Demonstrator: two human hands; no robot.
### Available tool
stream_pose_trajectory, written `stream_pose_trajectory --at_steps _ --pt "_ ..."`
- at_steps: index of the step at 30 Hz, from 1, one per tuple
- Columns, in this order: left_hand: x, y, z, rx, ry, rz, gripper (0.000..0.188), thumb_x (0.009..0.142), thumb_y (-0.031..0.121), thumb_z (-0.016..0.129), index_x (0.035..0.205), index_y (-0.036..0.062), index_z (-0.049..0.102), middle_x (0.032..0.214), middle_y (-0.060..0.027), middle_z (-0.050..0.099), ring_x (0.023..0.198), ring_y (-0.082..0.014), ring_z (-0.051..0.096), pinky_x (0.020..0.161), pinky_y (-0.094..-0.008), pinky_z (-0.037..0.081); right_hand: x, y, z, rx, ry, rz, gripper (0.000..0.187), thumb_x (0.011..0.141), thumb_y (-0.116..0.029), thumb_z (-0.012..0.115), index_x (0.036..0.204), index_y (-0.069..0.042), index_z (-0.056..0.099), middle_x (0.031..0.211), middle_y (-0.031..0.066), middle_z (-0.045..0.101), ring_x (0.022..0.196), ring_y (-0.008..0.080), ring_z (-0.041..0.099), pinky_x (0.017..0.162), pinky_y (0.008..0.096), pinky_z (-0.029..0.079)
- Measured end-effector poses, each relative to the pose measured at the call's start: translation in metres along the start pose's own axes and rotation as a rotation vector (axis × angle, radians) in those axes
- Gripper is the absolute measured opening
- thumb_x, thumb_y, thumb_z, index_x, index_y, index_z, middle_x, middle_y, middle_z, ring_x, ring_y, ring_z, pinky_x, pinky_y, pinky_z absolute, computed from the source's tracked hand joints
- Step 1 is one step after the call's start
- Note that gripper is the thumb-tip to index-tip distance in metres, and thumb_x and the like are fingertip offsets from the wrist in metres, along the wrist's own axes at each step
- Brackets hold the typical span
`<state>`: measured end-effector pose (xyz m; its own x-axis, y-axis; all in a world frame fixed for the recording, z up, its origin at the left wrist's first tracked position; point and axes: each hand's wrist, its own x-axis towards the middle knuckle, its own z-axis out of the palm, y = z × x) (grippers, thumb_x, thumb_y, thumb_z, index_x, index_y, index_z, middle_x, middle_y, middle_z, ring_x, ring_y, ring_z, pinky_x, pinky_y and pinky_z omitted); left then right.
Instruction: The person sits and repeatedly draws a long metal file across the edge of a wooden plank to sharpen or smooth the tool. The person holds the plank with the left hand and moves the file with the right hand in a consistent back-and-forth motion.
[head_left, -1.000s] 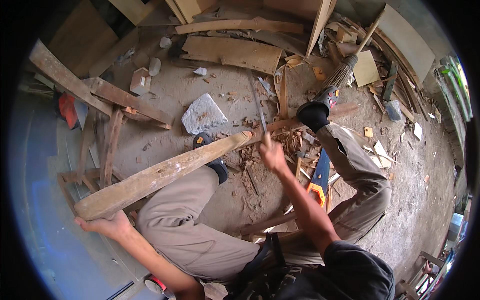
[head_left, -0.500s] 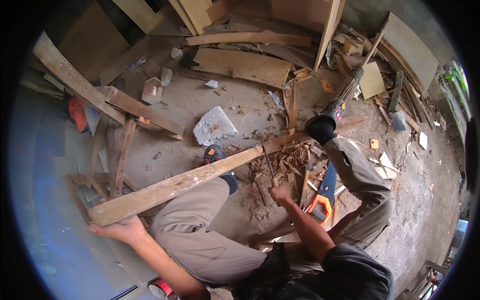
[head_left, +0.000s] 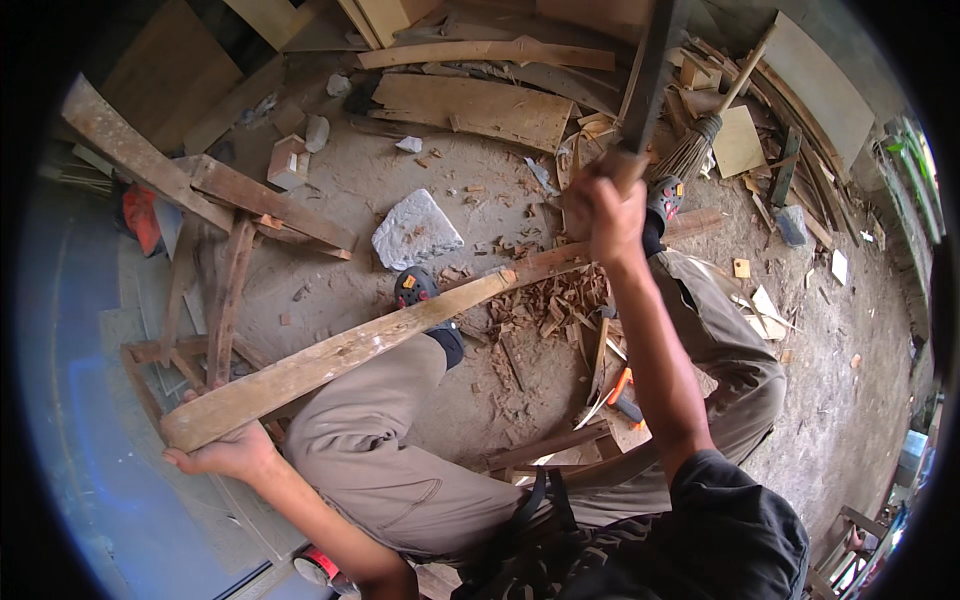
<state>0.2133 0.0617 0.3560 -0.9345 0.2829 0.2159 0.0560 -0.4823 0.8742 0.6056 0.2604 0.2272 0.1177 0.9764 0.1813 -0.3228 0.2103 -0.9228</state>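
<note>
My left hand (head_left: 232, 452) grips the near end of a long wooden plank (head_left: 340, 352), with its fingers round the underside. The plank slants across above my bent left leg (head_left: 375, 420). Its far end, with a pale cut tip, lies by a reddish-brown board (head_left: 555, 262) on the floor. Closed round a wooden handle, my right hand (head_left: 612, 218) holds up a machete (head_left: 655, 85), its dark blade pointing away from me. Wood chips (head_left: 560, 305) are heaped below. An orange-handled handsaw (head_left: 627, 402) is partly hidden behind my right forearm.
A wooden frame (head_left: 235, 290) stands at the left. A white stone block (head_left: 418, 230) sits on the floor beyond my left foot. Boards (head_left: 475, 108) lie at the back. At the far right are a stick broom (head_left: 690, 148) and a pile of planks (head_left: 800, 150).
My right hand has swung the machete up and away from the plank's far end. My left hand still holds the plank in nearly the same place.
</note>
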Motion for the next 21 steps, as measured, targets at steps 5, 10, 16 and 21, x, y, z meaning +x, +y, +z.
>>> stream_pose_trajectory --at_steps 5,10,16,21 --pt "0.000 0.004 0.002 0.064 0.013 0.021 0.079 0.090 0.073 0.039 0.127 0.0037 0.046 0.119 -0.0131 0.052 0.113 -0.0307 0.054 0.099 -0.0521 0.045 -0.029 0.019 0.009 -0.164 0.159 -0.172 0.017 0.087 -0.019 0.062 0.081 -0.009 0.051 0.059 0.0014 0.051 0.053 0.0125 0.049 0.049 0.0320 0.042" --pt "-0.013 0.007 0.027 0.021 -0.002 0.038 0.077 0.095 0.067 0.038 0.137 0.0027 0.040 0.133 -0.0165 0.046 0.129 -0.0323 0.045 0.109 -0.0516 0.038 -0.219 0.263 -0.064 -0.706 0.006 0.674 0.031 0.081 -0.029 0.063 0.085 0.002 0.060 0.066 0.0114 0.057 0.066 0.0200 0.059 0.059 0.0398 0.045" --pt "-0.038 0.009 0.046 0.027 -0.002 0.106 0.065 0.102 0.044 0.046 0.145 -0.0037 0.034 0.151 -0.0216 0.034 0.137 -0.0358 0.038 0.116 -0.0537 0.030 -0.191 0.242 -0.071 -0.686 0.022 0.872 0.043 0.082 -0.033 0.064 0.080 0.010 0.063 0.071 0.0177 0.065 0.070 0.0304 0.068 0.063 0.0438 0.050" --pt "-0.022 0.006 0.028 -0.046 -0.050 0.067 0.059 0.099 0.032 0.058 0.140 -0.0063 0.040 0.145 -0.0224 0.041 0.134 -0.0346 0.042 0.114 -0.0532 0.033 -0.083 0.136 -0.044 -0.644 -0.032 0.273 0.037 0.084 -0.034 0.063 0.087 0.002 0.058 0.072 0.0109 0.062 0.068 0.0249 0.063 0.062 0.0426 0.049"
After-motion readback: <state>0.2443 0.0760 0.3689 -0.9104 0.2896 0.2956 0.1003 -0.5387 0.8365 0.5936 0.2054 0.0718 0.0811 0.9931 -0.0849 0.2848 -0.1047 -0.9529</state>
